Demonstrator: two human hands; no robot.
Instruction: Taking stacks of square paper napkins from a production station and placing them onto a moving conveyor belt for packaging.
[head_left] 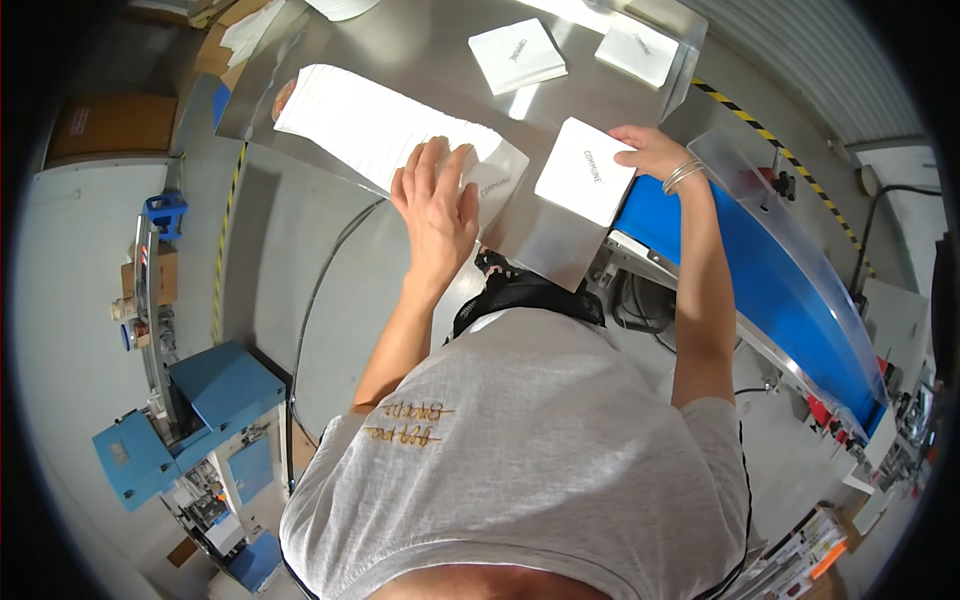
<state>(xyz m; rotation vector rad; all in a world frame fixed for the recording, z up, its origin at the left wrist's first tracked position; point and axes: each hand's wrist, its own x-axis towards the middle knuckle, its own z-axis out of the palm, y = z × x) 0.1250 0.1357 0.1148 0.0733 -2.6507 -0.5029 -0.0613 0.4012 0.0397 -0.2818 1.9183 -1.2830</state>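
Note:
A long row of white square paper pieces (345, 112), packed face to face, lies along the near left part of a metal table (425, 45). My left hand (438, 205) rests over the near end of this row, its fingers apart and slightly bent. To its right is a white square stack (582, 172) with dark print on its top face. My right hand (655, 153) grips the stack's right edge, thumb on top and fingers along the far side. Whether the pieces are cards, napkins or booklets I cannot tell.
Two more white square stacks, one near the middle (516, 56) and one at the far right (637, 52), sit on the table. A blue conveyor belt (760, 290) with a clear side guard runs down my right. Blue machinery (225, 395) stands at left.

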